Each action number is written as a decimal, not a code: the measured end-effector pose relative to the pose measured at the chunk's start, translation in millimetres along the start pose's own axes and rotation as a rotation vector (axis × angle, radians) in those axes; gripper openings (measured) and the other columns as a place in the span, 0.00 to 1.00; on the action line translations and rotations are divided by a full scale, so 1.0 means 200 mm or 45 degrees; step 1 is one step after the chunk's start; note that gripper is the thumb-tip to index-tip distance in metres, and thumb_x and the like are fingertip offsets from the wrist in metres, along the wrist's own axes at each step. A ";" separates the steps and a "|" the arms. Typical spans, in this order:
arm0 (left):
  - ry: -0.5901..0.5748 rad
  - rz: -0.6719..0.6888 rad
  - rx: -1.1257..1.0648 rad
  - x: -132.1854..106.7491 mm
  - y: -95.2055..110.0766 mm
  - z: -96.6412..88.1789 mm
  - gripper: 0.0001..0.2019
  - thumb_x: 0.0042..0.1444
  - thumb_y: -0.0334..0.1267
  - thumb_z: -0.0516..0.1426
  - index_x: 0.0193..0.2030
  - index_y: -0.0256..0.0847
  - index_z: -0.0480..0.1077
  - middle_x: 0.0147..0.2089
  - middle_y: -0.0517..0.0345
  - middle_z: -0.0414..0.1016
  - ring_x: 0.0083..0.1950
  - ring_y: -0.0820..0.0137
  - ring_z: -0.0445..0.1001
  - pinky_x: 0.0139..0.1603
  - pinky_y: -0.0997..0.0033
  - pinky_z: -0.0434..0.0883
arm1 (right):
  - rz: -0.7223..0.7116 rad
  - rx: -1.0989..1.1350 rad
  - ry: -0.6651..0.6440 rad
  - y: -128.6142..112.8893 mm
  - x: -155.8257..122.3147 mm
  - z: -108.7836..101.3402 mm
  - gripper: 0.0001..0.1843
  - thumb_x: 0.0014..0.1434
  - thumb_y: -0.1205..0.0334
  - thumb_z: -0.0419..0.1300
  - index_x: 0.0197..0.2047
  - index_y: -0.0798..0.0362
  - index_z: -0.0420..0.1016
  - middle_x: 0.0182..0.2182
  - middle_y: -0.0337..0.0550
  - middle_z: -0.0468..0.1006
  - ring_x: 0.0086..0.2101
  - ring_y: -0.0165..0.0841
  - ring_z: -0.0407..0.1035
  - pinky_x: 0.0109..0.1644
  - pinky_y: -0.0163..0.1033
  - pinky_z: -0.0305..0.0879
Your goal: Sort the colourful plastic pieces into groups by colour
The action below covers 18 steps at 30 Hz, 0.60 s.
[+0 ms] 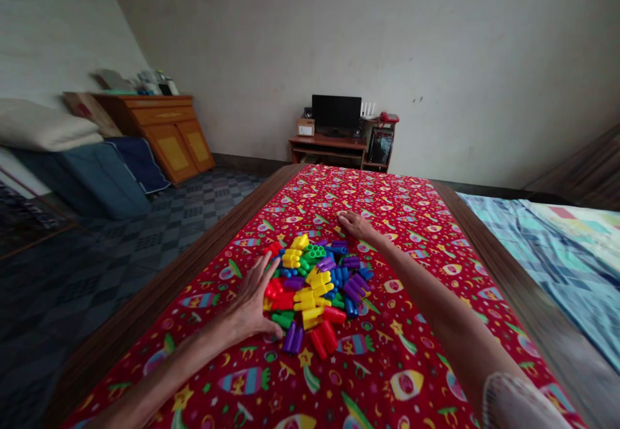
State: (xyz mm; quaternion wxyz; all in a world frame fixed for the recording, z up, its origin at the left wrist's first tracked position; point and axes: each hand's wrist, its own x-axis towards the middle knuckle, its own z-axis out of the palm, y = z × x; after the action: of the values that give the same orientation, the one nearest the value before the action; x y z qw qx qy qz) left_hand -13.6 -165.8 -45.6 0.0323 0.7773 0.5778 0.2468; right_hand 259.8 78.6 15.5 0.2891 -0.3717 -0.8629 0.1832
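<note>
A heap of plastic toy building blocks (320, 282) in red, yellow, green, blue and purple lies on a red patterned cloth (407, 332). Along the heap's left side is my left hand (256, 296), open, with fingers and thumb spread around the edge and near the red and green blocks. Beyond the heap, toward the far right, my right hand (357, 224) rests low over the cloth, apart from the blocks. Its fingers are together and curled downward; I see nothing in them, and the palm side is hidden.
The cloth covers a table with dark wooden edges (484, 261). A bed with blue sheets (523, 241) stands to the right. At the far wall is a desk with a monitor (336, 114). A wooden cabinet (169, 133) stands at the left, behind padded bundles.
</note>
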 end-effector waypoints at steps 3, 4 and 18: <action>-0.024 0.128 -0.022 0.08 0.12 0.01 0.75 0.24 0.58 0.72 0.73 0.53 0.28 0.75 0.39 0.28 0.71 0.33 0.40 0.64 0.33 0.56 | -0.023 0.075 -0.234 -0.13 -0.09 0.05 0.30 0.67 0.42 0.42 0.38 0.54 0.78 0.29 0.41 0.80 0.34 0.35 0.74 0.42 0.38 0.69; -0.006 0.172 -0.024 0.11 0.15 0.02 0.72 0.27 0.57 0.72 0.73 0.54 0.28 0.75 0.40 0.27 0.71 0.33 0.40 0.64 0.33 0.56 | -0.050 0.140 -0.305 -0.18 -0.14 0.05 0.31 0.67 0.41 0.40 0.40 0.53 0.79 0.30 0.40 0.80 0.36 0.35 0.74 0.44 0.39 0.70; 0.263 0.127 0.079 0.54 0.15 -0.10 0.23 0.67 0.48 0.46 0.66 0.47 0.59 0.71 0.51 0.55 0.69 0.54 0.55 0.68 0.47 0.53 | -0.218 -0.108 -0.259 -0.31 -0.93 -0.30 0.41 0.59 0.42 0.59 0.71 0.44 0.51 0.69 0.53 0.51 0.66 0.51 0.49 0.61 0.59 0.61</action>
State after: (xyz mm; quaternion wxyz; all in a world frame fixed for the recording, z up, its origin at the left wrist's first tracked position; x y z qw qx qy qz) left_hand 27.0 -82.5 19.6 -0.0638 0.7762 0.5460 0.3087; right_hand 367.8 -95.0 27.2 0.1988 -0.2879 -0.9234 0.1580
